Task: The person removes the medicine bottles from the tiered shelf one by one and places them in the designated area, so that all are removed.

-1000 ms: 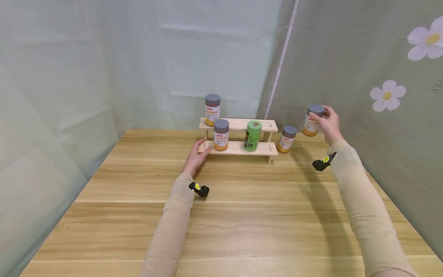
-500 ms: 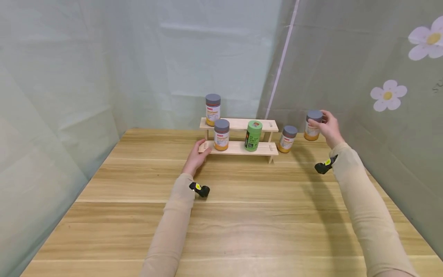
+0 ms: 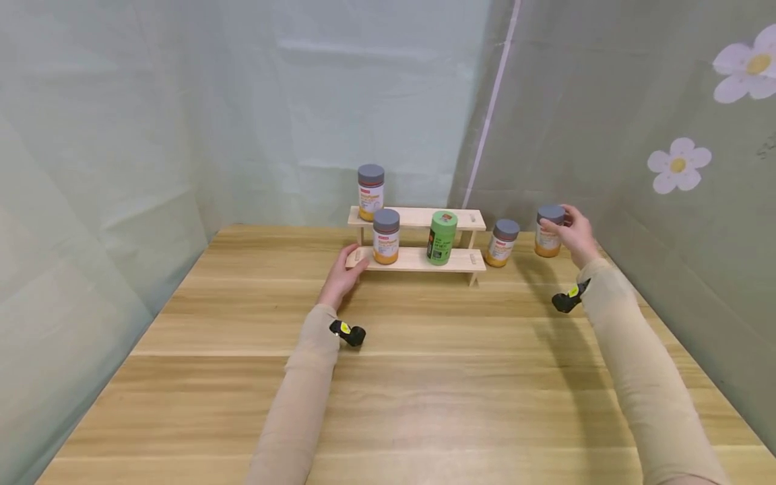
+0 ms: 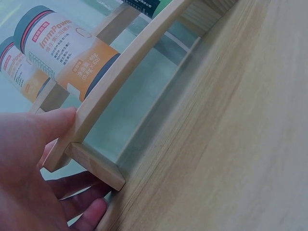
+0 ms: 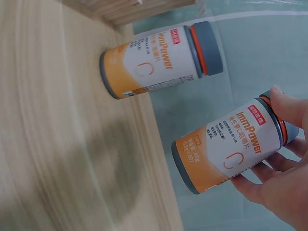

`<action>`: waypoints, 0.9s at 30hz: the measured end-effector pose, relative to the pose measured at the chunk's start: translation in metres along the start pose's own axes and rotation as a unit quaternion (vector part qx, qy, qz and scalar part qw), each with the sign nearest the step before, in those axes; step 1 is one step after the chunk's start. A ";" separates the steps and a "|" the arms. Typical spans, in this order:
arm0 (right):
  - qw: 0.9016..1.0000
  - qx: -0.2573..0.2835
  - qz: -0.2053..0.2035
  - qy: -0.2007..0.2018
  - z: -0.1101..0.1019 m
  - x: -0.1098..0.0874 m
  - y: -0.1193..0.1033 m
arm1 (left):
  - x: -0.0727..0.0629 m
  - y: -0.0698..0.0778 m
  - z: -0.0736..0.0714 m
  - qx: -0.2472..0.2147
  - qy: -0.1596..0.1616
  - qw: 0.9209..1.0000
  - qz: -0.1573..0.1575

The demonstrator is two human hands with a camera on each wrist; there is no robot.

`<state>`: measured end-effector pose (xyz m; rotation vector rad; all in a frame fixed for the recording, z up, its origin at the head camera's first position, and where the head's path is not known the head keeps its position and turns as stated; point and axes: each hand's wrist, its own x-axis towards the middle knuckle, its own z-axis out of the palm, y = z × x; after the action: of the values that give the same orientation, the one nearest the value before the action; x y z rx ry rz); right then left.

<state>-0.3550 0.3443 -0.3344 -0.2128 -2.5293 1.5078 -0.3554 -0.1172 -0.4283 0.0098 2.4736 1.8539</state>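
My right hand [image 3: 577, 237] grips a vitamin bottle [image 5: 228, 144] around its grey lid end, thumb on one side and fingers on the other. The bottle hangs low near the table's back edge, slightly tilted in the right wrist view. Left of it, a matching bottle [image 3: 502, 243] stands upright on the table beside the rack. My left hand [image 3: 343, 275] holds the left end of the two-tier wooden rack [image 4: 122, 70], thumb on the lower board and fingers down around its leg. Two more such bottles stand at the rack's left, one per tier; the lower one [image 3: 386, 237] is nearest my thumb.
A green canister [image 3: 441, 238] stands on the lower tier, towards the right. The wooden table [image 3: 424, 377] reaches back to hanging cloth [image 3: 339, 101] behind it. A flowered grey cloth [image 3: 606, 121] borders the right side.
My right hand has lowered the held bottle towards the table's back edge. My left hand keeps its hold on the rack, and the other bottles have stayed put.
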 end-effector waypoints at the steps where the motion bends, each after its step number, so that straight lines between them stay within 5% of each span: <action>1: 1.000 -0.001 -0.001 0.001 0.002 0.000 0.002 | -0.001 -0.001 -0.001 0.003 0.000 1.000 -0.002; 10: 1.000 -0.006 -0.009 0.014 0.010 -0.001 0.015 | -0.004 -0.003 -0.004 0.004 -0.002 1.000 -0.003; 27: 0.993 -0.107 -0.033 0.028 0.004 -0.001 0.019 | 0.000 -0.001 0.002 0.010 -0.005 1.000 0.004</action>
<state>-0.3546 0.3496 -0.3526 -0.1957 -2.6244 1.1883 -0.3553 -0.1157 -0.4298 0.0284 2.4896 1.8278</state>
